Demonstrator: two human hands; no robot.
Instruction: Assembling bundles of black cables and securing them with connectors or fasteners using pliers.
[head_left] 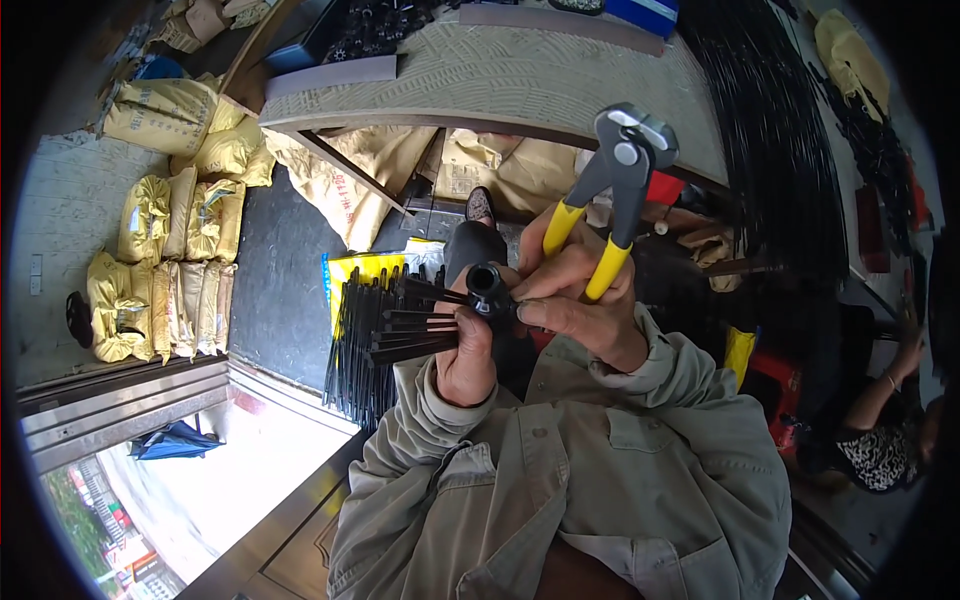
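Pincers (612, 190) with yellow handles stand upright in the right hand (580, 300), fingers wrapped round both grips. The left hand (468, 345) is closed on a black hub (490, 288) with thin black ribs (400, 330) fanning leftward. Best to keep that hub pinched steady, I'd say, ribs bunched, before the pincers' head comes near.

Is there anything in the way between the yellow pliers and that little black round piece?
Nothing visible blocks it. The right hand holds the yellow-handled pliers with their head pointing up, away from the black round piece. The left hand grips that piece with the black rods.
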